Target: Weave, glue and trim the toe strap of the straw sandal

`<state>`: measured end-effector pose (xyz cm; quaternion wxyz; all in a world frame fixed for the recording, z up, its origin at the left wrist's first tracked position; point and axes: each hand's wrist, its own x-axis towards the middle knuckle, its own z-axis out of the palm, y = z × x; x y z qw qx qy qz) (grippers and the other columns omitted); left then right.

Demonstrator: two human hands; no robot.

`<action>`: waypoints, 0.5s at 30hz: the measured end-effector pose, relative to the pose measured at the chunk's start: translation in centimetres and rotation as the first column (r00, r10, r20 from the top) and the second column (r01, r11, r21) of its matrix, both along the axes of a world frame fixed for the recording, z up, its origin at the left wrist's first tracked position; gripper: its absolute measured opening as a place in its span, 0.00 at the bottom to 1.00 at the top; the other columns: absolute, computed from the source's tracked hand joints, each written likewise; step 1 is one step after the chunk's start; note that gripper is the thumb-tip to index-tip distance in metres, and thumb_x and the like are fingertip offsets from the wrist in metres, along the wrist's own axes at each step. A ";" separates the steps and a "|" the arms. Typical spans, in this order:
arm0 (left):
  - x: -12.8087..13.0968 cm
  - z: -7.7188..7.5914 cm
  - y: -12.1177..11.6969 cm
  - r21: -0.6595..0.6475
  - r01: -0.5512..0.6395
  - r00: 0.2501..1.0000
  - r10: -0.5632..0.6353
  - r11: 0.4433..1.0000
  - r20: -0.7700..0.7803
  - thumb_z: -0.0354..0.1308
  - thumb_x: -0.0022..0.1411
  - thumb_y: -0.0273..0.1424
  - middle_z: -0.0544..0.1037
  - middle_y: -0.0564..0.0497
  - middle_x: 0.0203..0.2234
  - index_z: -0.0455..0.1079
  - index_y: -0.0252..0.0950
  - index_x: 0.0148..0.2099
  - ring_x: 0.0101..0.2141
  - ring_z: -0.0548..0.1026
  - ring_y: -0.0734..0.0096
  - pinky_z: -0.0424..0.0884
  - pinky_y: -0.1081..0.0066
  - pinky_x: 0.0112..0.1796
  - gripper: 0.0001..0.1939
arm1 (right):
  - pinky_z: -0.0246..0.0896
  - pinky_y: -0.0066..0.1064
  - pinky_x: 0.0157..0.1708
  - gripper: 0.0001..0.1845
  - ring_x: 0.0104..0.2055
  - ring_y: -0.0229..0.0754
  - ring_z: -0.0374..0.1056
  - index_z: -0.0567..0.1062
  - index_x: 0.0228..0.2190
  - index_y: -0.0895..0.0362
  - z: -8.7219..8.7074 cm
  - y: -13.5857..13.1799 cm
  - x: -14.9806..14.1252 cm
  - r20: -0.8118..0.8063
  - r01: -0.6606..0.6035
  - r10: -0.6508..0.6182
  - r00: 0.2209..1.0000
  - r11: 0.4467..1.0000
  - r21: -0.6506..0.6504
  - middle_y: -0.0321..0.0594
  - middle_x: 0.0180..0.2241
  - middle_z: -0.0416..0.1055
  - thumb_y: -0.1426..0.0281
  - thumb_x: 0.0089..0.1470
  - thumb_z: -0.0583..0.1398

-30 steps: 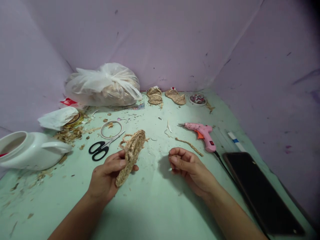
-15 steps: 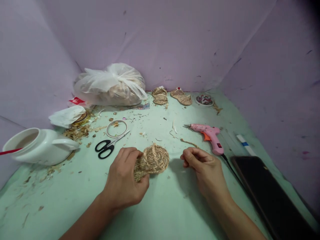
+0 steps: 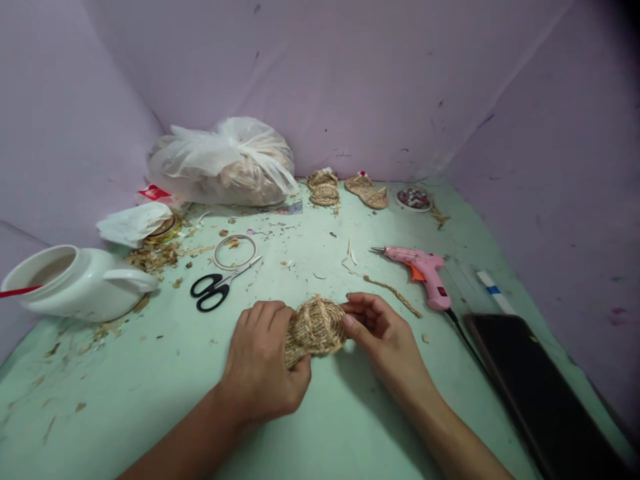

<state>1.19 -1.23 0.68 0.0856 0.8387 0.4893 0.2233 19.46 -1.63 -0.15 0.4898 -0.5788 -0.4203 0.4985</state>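
Note:
A small sandal of braided straw, with a coiled sole and a strap across it, is held just above the green table. My left hand is closed round its left end, thumb along the near edge, and hides that end. At the sandal's rounded right end, my right hand has its thumb on the edge and its fingers curled behind. A short piece of straw braid lies beyond my right hand. Right of that rests a pink glue gun, its nozzle pointing left.
Black-handled scissors lie beside a tape roll. A white jug lies on its side at left. At the back are a plastic bag, two straw sandals and a bead dish. A phone lies at right.
My right hand has moved left from beside the sandal to its right end and now touches it. My left hand and the sandal have shifted slightly right in view.

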 end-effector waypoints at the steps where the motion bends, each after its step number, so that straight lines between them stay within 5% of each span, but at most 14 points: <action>1: 0.0 0.0 0.0 0.000 -0.013 1.000 0.013 1.000 -0.004 0.56 0.45 0.30 0.69 0.39 0.35 0.62 0.32 0.40 0.37 0.66 0.53 0.61 0.57 0.36 0.17 | 0.65 0.37 0.37 0.14 0.36 0.44 0.69 0.69 0.34 0.56 0.1 -0.2 -0.1 0.083 -0.004 0.002 0.997 0.999 0.035 0.42 0.33 0.71 0.62 0.46 0.62; 3: 0.2 0.0 -0.2 0.004 -0.040 0.999 0.040 0.999 -0.013 0.56 0.45 0.30 0.70 0.40 0.34 0.63 0.32 0.39 0.37 0.66 0.52 0.61 0.57 0.36 0.16 | 0.63 0.40 0.40 0.12 0.38 0.45 0.68 0.70 0.33 0.55 0.3 -0.6 -0.3 0.268 -0.037 -0.003 0.963 0.989 0.146 0.42 0.34 0.71 0.62 0.47 0.60; 6: 0.6 0.0 -0.4 0.020 -0.070 0.997 0.070 0.997 -0.023 0.56 0.44 0.29 0.70 0.41 0.34 0.63 0.32 0.38 0.37 0.66 0.53 0.62 0.56 0.36 0.15 | 0.60 0.43 0.44 0.22 0.42 0.48 0.66 0.67 0.41 0.55 0.4 -1.3 -0.9 0.438 -0.138 0.004 0.899 0.951 0.277 0.42 0.38 0.69 0.62 0.43 0.63; 9: 0.9 -0.1 -0.7 0.062 -0.064 0.998 0.065 0.996 -0.019 0.55 0.44 0.29 0.70 0.40 0.35 0.63 0.32 0.37 0.38 0.66 0.53 0.62 0.55 0.37 0.14 | 0.60 0.44 0.44 0.29 0.43 0.47 0.65 0.62 0.48 0.55 0.2 -1.5 -1.6 0.468 -0.134 -0.010 0.884 0.952 0.274 0.43 0.40 0.68 0.64 0.44 0.63; 15: 1.1 -0.3 -0.8 0.055 -0.055 0.998 0.054 0.997 0.015 0.55 0.45 0.28 0.69 0.40 0.35 0.63 0.31 0.37 0.37 0.65 0.54 0.64 0.55 0.36 0.14 | 0.58 0.44 0.47 0.24 0.42 0.45 0.65 0.62 0.47 0.54 -0.1 -1.3 -1.7 0.409 -0.099 -0.004 0.913 0.968 0.231 0.41 0.37 0.70 0.66 0.48 0.61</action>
